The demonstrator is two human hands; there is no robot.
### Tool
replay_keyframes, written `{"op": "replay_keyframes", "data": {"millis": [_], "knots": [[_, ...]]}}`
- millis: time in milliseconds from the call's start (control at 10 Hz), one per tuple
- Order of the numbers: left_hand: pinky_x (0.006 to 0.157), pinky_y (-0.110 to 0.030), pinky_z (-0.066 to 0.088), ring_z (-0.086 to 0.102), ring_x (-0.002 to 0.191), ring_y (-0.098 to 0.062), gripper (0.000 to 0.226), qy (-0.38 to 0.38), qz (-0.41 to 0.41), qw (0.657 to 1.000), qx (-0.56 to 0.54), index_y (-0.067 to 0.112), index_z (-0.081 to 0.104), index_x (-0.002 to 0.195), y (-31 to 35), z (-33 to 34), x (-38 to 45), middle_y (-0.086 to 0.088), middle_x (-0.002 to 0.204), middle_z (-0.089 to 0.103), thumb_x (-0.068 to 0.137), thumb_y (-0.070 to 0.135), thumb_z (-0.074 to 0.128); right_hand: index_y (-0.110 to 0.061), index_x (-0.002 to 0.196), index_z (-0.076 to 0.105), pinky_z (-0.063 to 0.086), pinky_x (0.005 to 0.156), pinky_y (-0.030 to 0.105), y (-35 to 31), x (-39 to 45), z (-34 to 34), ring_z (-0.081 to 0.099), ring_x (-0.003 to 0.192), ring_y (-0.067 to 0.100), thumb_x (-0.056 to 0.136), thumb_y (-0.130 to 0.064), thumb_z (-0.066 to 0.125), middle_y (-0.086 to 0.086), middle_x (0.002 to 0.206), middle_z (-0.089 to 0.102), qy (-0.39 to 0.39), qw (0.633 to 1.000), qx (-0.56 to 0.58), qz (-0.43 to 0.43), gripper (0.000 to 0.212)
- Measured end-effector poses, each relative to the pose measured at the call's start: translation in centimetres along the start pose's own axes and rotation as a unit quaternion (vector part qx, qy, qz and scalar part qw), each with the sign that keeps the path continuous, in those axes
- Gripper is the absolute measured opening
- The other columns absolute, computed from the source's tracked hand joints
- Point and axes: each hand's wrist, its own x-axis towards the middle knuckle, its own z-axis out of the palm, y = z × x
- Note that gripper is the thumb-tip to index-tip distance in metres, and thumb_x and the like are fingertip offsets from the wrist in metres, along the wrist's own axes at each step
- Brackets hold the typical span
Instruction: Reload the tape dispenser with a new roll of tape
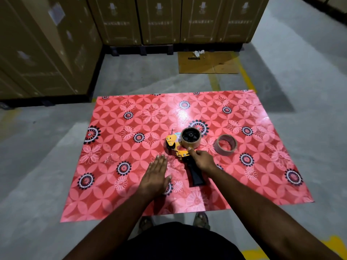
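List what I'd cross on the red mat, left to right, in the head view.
Left hand → tape dispenser → loose tape roll. The right hand overlaps the dispenser, so I left it out.

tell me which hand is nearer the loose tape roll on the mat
Right. The right hand is on the dispenser, just left of the loose roll; the left hand hovers farther left, beyond the dispenser.

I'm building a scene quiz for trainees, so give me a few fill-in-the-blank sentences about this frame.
1. The tape dispenser lies on a patterned ____ mat.
2. The loose tape roll sits to the ____ of the dispenser.
3. The ____ hand touches the dispenser.
4. The left hand is open and holds ____.

Missing words: red; right; right; nothing
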Motion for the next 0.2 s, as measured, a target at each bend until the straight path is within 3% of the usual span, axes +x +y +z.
{"op": "replay_keyframes", "data": {"millis": [100,200], "knots": [[0.122,-0.036,-0.006,-0.019,0.147,-0.016,0.075,0.011,-0.003,1.000,-0.015,0.016,-0.010,0.156,-0.45,-0.28,0.15,0.000,0.157,-0.020,0.100,0.051,0.028,-0.018,0.084,0.059,0.031,0.057,0.027,0.35,0.46,0.22,0.057,0.086,0.026,0.102,-0.055,0.042,0.004,0.085,0.062,-0.003,1.000,-0.016,-0.026,0.045],[0.124,-0.039,-0.001,-0.018,0.149,-0.017,0.074,0.041,0.009,0.999,-0.019,0.017,-0.007,0.157,-1.00,-0.92,0.28,0.001,0.159,-0.018,0.100,0.050,0.027,-0.011,0.125,0.060,0.040,0.073,0.032,0.44,0.39,0.26,0.063,0.106,0.035,0.102,-0.046,0.045,0.017,0.116,0.069,0.010,0.998,-0.048,-0.028,0.044]]}}
